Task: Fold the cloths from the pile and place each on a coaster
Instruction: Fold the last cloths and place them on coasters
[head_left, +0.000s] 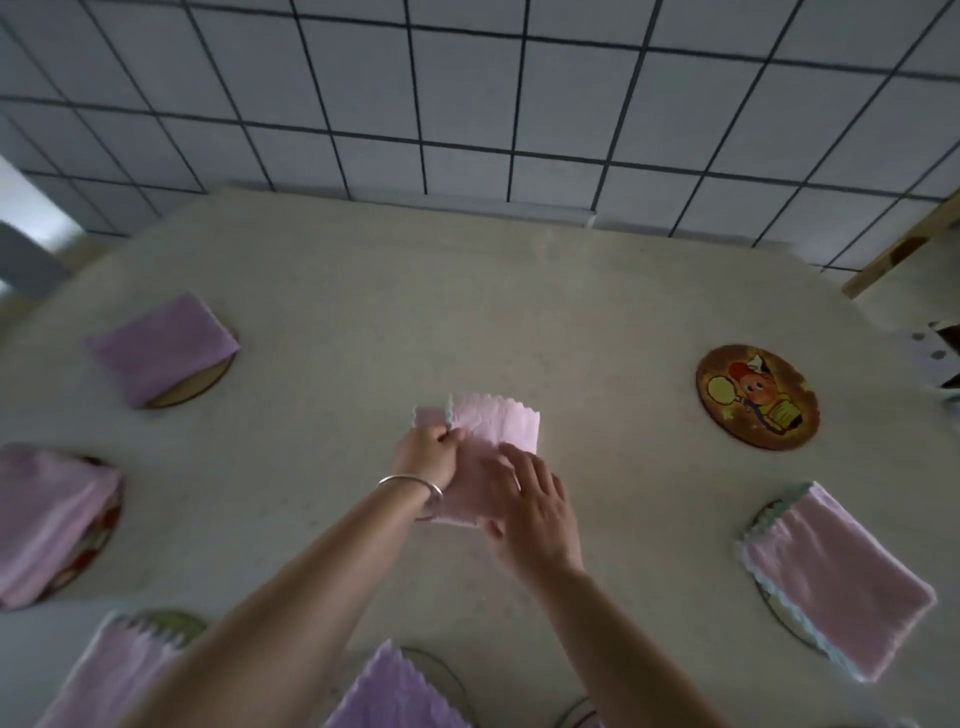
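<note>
A pink cloth (496, 428) with a zigzag edge lies partly folded at the middle of the table. My left hand (428, 457), with a silver bangle on the wrist, pinches its left edge. My right hand (530, 501) lies flat on the cloth's near right part, fingers spread. A round coaster (757, 396) with a cartoon picture sits bare at the right. Folded pink cloths rest on coasters at the far left (161, 348), the left (47, 519), the near left (119, 670), the near middle (395, 696) and the right (836, 577).
The beige table (363, 291) ends at a tiled wall at the back. A wooden strip (904, 244) leans at the far right, with a spotted box (935, 358) at the right edge. Another coaster rim (576, 714) shows at the bottom.
</note>
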